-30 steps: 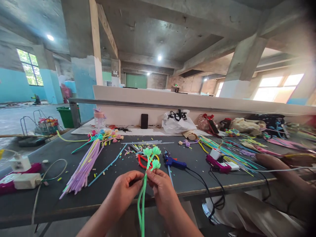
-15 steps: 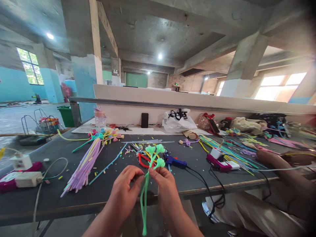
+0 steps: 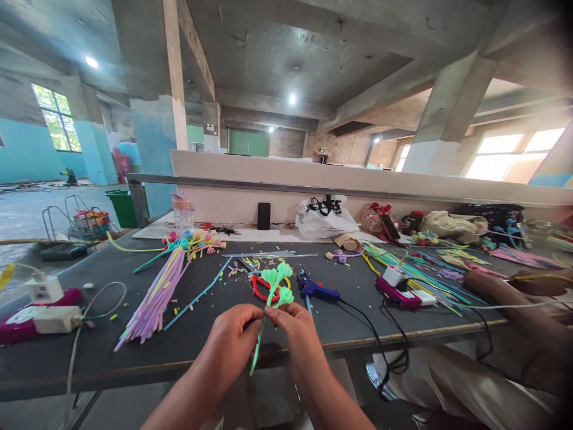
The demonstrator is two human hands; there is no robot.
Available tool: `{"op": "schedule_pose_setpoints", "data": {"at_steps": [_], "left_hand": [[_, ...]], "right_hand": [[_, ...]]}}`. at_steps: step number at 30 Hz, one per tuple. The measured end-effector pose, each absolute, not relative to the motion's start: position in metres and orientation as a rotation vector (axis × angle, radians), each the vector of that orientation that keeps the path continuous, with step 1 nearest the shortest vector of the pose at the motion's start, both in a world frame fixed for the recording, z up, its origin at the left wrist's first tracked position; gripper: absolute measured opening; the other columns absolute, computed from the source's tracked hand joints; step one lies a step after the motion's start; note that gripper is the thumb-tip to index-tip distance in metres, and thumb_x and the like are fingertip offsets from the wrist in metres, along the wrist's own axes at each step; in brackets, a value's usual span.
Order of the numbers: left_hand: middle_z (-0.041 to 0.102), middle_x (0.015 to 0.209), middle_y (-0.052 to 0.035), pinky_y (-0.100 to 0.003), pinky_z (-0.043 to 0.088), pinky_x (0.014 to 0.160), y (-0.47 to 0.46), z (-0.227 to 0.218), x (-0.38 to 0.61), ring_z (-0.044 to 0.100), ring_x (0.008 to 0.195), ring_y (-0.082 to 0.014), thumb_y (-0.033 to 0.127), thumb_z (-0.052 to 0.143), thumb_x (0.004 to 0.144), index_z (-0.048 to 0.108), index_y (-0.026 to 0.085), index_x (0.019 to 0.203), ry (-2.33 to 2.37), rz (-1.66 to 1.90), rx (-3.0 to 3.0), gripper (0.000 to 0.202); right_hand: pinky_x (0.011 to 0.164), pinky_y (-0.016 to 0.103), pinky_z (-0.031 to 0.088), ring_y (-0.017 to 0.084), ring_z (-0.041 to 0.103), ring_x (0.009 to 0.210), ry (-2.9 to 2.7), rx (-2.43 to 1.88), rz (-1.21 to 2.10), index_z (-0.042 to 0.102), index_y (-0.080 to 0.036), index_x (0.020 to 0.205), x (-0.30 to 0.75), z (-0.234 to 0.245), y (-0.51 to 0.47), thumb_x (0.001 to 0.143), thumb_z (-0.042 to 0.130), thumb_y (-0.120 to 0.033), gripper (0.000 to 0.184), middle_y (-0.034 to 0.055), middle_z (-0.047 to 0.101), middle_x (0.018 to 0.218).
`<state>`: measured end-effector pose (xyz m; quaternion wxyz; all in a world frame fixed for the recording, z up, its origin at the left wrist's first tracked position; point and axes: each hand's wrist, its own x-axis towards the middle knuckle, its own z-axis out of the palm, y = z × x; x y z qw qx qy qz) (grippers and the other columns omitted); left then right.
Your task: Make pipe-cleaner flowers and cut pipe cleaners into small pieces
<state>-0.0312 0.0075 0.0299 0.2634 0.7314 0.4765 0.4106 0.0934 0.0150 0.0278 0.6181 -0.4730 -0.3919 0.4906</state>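
Observation:
A light-green fuzzy pipe-cleaner flower [image 3: 277,280] with several tufted heads stands up between my hands, over the table's front edge. My right hand [image 3: 298,334] pinches it just under the heads, thumb and fingertips pressed together. On the other side of the stem, my left hand [image 3: 235,337] is closed, its fingertips touching the green stem near the right thumb. The stem hangs tilted below both hands. Behind the flower, red-handled scissors [image 3: 260,292] lie partly covered. A blue glue gun [image 3: 320,291] rests to their right.
A bundle of purple pipe cleaners [image 3: 152,298] lies at left, near a power strip [image 3: 56,316] with a looping cable. Another magenta power strip [image 3: 403,294] and black cords are at right. Beyond them a co-worker's hand [image 3: 486,286] reaches over the table. A phone [image 3: 264,216] leans on the partition.
The green flower has dropped slightly and tilted, its heads now lower and its hanging stems looking shorter and slanted. Both hands stay close together around it.

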Motion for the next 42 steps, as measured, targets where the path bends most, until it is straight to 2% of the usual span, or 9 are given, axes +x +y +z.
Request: {"op": "schedule_pose_setpoints", "data": {"at_steps": [3, 5, 10, 16, 21, 29, 32, 36, 42], "left_hand": [[0.057, 0.059, 0.0014, -0.022, 0.038, 0.052, 0.010, 0.032, -0.034, 0.050, 0.055, -0.0127, 0.028, 0.046, 0.077, 0.066, 0.015, 0.081, 1.227, 1.012, 1.815, 0.024], [0.058, 0.061, 0.0009, -0.022, 0.038, 0.053, 0.011, 0.033, -0.036, 0.050, 0.056, -0.0124, 0.030, 0.047, 0.077, 0.066, 0.015, 0.085, 1.168, 0.979, 1.747, 0.026], [0.058, 0.071, -0.0014, -0.023, 0.039, 0.065, 0.007, 0.038, -0.041, 0.051, 0.069, -0.0139, 0.033, 0.049, 0.078, 0.064, 0.014, 0.075, 1.059, 1.036, 1.774, 0.025], [0.048, 0.062, 0.0035, -0.021, 0.034, 0.055, -0.004, 0.051, -0.042, 0.040, 0.057, -0.0086, 0.031, 0.053, 0.077, 0.058, 0.014, 0.074, 0.895, 0.887, 1.653, 0.019], [0.046, 0.063, 0.0038, -0.020, 0.033, 0.056, -0.015, 0.061, -0.046, 0.039, 0.060, -0.0088, 0.025, 0.049, 0.079, 0.056, 0.015, 0.072, 0.894, 0.886, 1.774, 0.015], [0.050, 0.064, 0.0016, -0.022, 0.035, 0.058, -0.014, 0.049, -0.038, 0.042, 0.062, -0.0110, 0.029, 0.055, 0.075, 0.060, 0.014, 0.073, 1.031, 1.056, 1.727, 0.017], [0.047, 0.060, 0.0022, -0.021, 0.032, 0.055, -0.014, 0.045, -0.037, 0.039, 0.058, -0.0094, 0.032, 0.056, 0.075, 0.061, 0.013, 0.070, 0.972, 1.091, 1.622, 0.020], [0.035, 0.050, 0.0058, -0.019, 0.023, 0.047, -0.014, 0.039, -0.036, 0.027, 0.049, -0.0055, 0.034, 0.062, 0.072, 0.057, 0.013, 0.059, 0.805, 1.096, 1.290, 0.025], [0.042, 0.045, 0.0050, -0.017, 0.021, 0.043, -0.012, 0.025, -0.031, 0.031, 0.041, -0.0030, 0.026, 0.071, 0.062, 0.059, 0.012, 0.059, 0.565, 0.979, 0.846, 0.019]], "right_hand": [[0.055, 0.024, 0.032, 0.010, 0.041, 0.050, -0.890, -1.085, 1.151, 0.058, -0.015, 0.047, 0.094, 0.027, 0.015, 0.052, 0.070, -0.022, 0.015, -0.0036, 0.052, 0.046], [0.056, 0.024, 0.032, 0.010, 0.041, 0.051, -0.883, -1.065, 1.170, 0.059, -0.014, 0.049, 0.095, 0.024, 0.015, 0.053, 0.071, -0.023, 0.015, -0.0037, 0.052, 0.047], [0.062, 0.024, 0.034, 0.010, 0.045, 0.056, -0.919, -0.800, 1.381, 0.061, -0.014, 0.052, 0.101, 0.023, 0.016, 0.054, 0.075, -0.024, 0.018, -0.0026, 0.057, 0.053], [0.061, 0.022, 0.035, 0.009, 0.048, 0.056, -0.924, -0.633, 1.550, 0.064, -0.014, 0.055, 0.106, 0.032, 0.010, 0.053, 0.079, -0.025, 0.018, -0.0009, 0.060, 0.056], [0.060, 0.022, 0.037, 0.010, 0.050, 0.058, -0.979, -0.556, 1.670, 0.067, -0.014, 0.062, 0.108, 0.036, 0.004, 0.055, 0.077, -0.024, 0.016, 0.0003, 0.061, 0.059], [0.063, 0.022, 0.037, 0.010, 0.049, 0.059, -1.098, -0.714, 1.345, 0.066, -0.016, 0.060, 0.106, 0.031, 0.002, 0.059, 0.076, -0.025, 0.013, -0.0013, 0.062, 0.060], [0.065, 0.022, 0.037, 0.010, 0.049, 0.063, -1.146, -0.766, 1.244, 0.065, -0.017, 0.062, 0.107, 0.026, -0.001, 0.062, 0.074, -0.024, 0.011, -0.0018, 0.062, 0.065], [0.062, 0.022, 0.036, 0.010, 0.047, 0.061, -1.153, -0.676, 1.293, 0.065, -0.017, 0.064, 0.105, 0.028, -0.005, 0.061, 0.075, -0.026, 0.013, -0.0022, 0.059, 0.062], [0.049, 0.020, 0.033, 0.008, 0.044, 0.050, -1.140, -0.473, 1.544, 0.065, -0.016, 0.064, 0.102, 0.033, -0.005, 0.060, 0.075, -0.028, 0.016, -0.0021, 0.054, 0.056]]}}
